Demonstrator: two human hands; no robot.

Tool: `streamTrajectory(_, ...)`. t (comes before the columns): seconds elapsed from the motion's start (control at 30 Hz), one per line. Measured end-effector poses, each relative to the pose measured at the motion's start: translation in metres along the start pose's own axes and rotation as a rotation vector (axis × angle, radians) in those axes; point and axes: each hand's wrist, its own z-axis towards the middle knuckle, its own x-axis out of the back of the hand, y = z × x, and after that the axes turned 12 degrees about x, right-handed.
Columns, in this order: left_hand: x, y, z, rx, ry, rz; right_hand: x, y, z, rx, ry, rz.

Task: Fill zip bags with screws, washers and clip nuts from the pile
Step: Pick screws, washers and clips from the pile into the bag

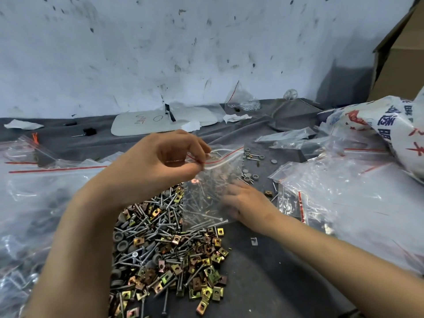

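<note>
A pile of screws, grey washers and brass clip nuts (167, 244) lies on the dark cloth in front of me. Above its far edge hangs a clear zip bag (213, 180) with a red stripe, part filled with screws. My left hand (165, 161) pinches the bag's top edge at the zip. Behind and under the bag is my right hand (247, 203), blurred and partly hidden by the plastic; its fingers lie fairly straight against the bag's lower side.
Filled zip bags (34, 203) are heaped at the left and more bags (344, 191) at the right. Loose washers (250, 175) lie beyond the bag. A printed sack (390, 125) and a cardboard box (401, 53) stand at the far right. A white board (160, 121) lies by the wall.
</note>
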Motion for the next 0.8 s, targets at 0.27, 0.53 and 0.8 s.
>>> streamTrajectory(0.27, -0.004, 0.006, -0.002, 0.029, -0.014, 0.003, -0.001, -0.007, -0.004, 0.003, -0.087, -0.145)
streamTrajectory(0.53, 0.0, 0.006, -0.001, 0.016, -0.019, 0.002, 0.021, 0.002, -0.02, -0.19, -0.11, 0.129)
streamTrajectory(0.8, 0.001, 0.002, -0.002, 0.022, -0.026, -0.007, -0.004, -0.01, -0.016, -0.191, 0.0, 0.152)
